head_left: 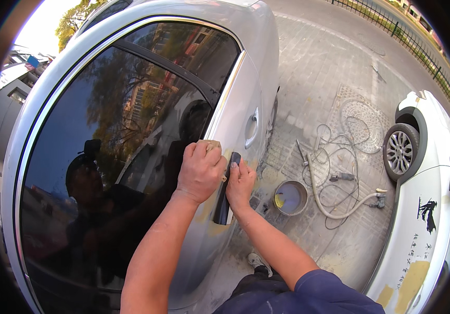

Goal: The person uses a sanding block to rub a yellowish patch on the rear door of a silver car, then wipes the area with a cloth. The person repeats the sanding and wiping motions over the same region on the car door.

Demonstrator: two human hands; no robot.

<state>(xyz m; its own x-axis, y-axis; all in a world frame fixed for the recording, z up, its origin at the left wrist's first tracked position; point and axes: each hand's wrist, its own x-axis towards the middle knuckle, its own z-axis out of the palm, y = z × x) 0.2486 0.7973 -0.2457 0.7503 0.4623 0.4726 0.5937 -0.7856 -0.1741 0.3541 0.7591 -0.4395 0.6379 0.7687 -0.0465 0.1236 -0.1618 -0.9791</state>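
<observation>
My left hand (202, 171) is closed around a crumpled tan cloth or sponge (213, 144) near the lower edge of the dark side window of a silver car (236, 98). Just right of it, my right hand (241, 182) grips a long dark sanding block (221, 204), which lies lengthwise along the door panel. Patches of yellowish body filler (219, 229) show on the door around the block. The chrome door handle (252, 128) is beyond my right hand. What the left fingers press against is hidden.
A bucket of cloudy water (290, 198) with something yellow in it stands on the paving. Beyond it lie a pale hose (319, 202), tangled cables and a dark power tool (341, 177). A white car (421, 188) with filler patches stands at the right.
</observation>
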